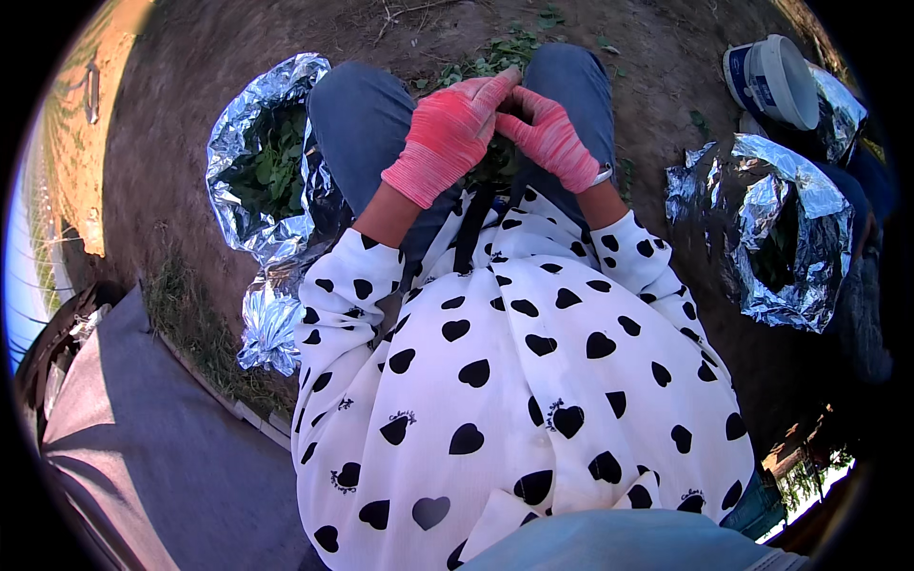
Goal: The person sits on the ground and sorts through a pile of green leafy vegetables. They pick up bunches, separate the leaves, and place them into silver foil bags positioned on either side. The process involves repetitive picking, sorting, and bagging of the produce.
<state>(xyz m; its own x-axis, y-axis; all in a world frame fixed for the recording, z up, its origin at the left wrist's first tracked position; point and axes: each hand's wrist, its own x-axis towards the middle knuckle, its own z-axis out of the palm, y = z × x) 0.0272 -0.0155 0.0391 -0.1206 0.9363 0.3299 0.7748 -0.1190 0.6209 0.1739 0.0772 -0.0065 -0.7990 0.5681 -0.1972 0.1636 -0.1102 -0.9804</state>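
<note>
My left hand [453, 132], in a pink knit glove, meets my right hand [546, 135], gloved alike, between my raised knees. The fingers overlap, and I cannot tell whether anything is held between them. Green leaves [510, 57] lie on the soil just beyond the hands, and more leafy material [493, 164] shows below them. Left of my knee stands an open silver foil bag [228, 143] with green leaves [278, 157] inside.
A white plastic bucket [767, 78] lies tilted at the upper right. Below it stands another open foil bag [832, 200] with leaves, near another person's leg [864, 307]. Grey fabric [178, 407] spreads at the lower left beside grass [207, 328].
</note>
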